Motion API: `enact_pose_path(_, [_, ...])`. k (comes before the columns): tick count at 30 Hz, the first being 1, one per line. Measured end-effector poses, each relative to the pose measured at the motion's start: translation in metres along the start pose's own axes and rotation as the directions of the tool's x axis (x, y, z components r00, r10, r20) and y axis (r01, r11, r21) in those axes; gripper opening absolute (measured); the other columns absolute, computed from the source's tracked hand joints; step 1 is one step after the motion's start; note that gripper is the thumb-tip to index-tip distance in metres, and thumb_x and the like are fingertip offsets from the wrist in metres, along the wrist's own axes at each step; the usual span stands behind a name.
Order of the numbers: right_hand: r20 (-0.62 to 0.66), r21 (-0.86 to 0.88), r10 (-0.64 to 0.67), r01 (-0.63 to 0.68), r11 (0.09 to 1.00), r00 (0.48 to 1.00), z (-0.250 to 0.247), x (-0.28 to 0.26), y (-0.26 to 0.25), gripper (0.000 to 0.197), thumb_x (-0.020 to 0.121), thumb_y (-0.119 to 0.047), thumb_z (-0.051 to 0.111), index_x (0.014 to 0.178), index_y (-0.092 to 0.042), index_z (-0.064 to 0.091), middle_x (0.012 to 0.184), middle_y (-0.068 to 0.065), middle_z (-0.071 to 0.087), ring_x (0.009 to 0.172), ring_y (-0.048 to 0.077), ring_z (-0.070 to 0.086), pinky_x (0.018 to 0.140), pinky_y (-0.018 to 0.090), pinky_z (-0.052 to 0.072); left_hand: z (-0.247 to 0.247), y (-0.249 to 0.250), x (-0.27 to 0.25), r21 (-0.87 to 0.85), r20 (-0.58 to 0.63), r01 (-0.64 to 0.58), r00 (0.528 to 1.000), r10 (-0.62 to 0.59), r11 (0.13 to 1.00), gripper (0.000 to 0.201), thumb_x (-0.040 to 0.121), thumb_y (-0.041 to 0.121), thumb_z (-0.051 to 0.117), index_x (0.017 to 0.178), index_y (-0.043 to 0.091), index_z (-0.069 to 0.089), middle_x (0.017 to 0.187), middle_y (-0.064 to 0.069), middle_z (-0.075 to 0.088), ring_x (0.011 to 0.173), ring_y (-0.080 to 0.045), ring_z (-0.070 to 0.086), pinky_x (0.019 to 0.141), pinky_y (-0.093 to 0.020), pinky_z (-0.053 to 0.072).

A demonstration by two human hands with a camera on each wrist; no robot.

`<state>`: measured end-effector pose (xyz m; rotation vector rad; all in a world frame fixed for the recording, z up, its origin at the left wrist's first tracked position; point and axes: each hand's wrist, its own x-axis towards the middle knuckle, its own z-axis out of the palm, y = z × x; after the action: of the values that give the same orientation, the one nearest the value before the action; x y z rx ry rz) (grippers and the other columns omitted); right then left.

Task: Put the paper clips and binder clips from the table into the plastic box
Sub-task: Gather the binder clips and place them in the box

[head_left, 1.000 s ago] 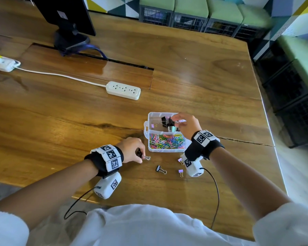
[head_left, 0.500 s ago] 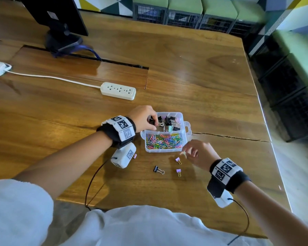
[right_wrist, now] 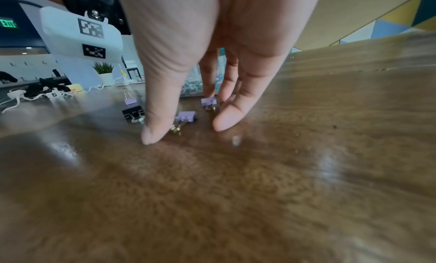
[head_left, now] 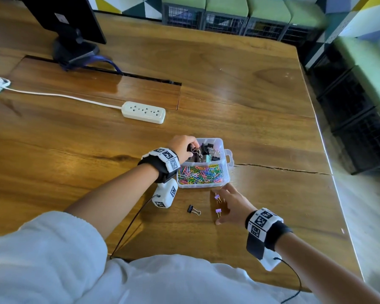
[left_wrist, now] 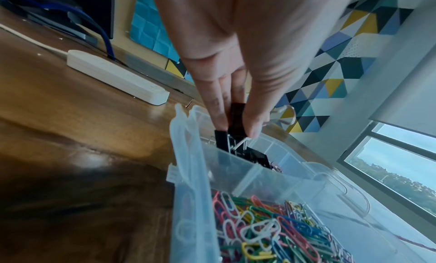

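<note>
The left hand [head_left: 181,145] pinches a black binder clip [left_wrist: 237,118] over the plastic box [head_left: 227,159] for dropping, while the right hand [head_left: 233,204], fingers spread, must next pinch the purple clip [right_wrist: 186,117] beneath it.

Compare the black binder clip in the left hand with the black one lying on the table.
The held black binder clip is pinched by the left hand over the plastic box; the loose black binder clip lies untouched on the table.
The held clip hangs over the binder-clip compartment; the loose clip lies outside the box, left of the right hand.
Both are black with wire handles.
</note>
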<state>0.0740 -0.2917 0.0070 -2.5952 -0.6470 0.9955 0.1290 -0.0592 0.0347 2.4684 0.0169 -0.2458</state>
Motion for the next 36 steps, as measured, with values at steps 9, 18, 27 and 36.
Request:
enact_pose_path(9, [-0.112,0.054,-0.028,0.035,0.998,0.993,0.007,0.001,0.006,0.047,0.070,-0.020,0.077,0.115,-0.023,0.062,0.104,-0.010,0.044,0.069,0.010,0.050,0.069,0.014,0.041,0.003,-0.010,0.002,-0.130,-0.030,0.008,0.999,-0.012,0.991,0.029,0.086,-0.011,0.051,0.107,0.003,0.067,0.106,-0.014,0.071,0.101,-0.024,0.066,0.091,-0.025,0.050])
enact_pose_path(18, [-0.128,0.016,-0.038,0.040,0.999,0.991,0.004,0.002,0.000,0.021,0.075,-0.010,0.069,0.093,-0.020,0.070,0.094,-0.010,0.049,0.068,0.010,0.053,0.071,0.015,0.042,0.002,-0.016,-0.039,0.195,0.261,-0.164,0.959,0.110,0.967,0.029,0.077,0.040,0.070,0.098,0.023,0.063,0.099,0.006,0.057,0.092,-0.012,0.051,0.092,-0.034,0.040])
enact_pose_path(27, [-0.124,0.042,0.012,-0.007,0.999,0.992,0.007,0.004,-0.007,0.020,0.072,-0.004,0.065,0.084,-0.019,0.066,0.081,-0.015,0.044,0.065,-0.005,0.042,0.058,0.006,0.033,0.009,-0.022,-0.052,0.287,0.234,-0.245,0.955,0.180,0.926,0.011,0.086,0.024,0.059,0.089,0.019,0.069,0.102,0.001,0.063,0.105,-0.018,0.054,0.101,-0.037,0.038])
enact_pose_path(36, [-0.113,0.018,0.057,-0.055,0.998,0.992,0.006,0.002,-0.013,0.019,0.070,-0.008,0.062,0.083,-0.021,0.063,0.077,-0.014,0.048,0.076,0.008,0.048,0.061,0.013,0.037,0.005,-0.030,-0.075,0.268,0.064,-0.231,0.973,0.222,0.935,0.017,0.087,0.031,0.059,0.085,0.016,0.051,0.082,0.006,0.049,0.081,-0.011,0.042,0.070,-0.025,0.041])
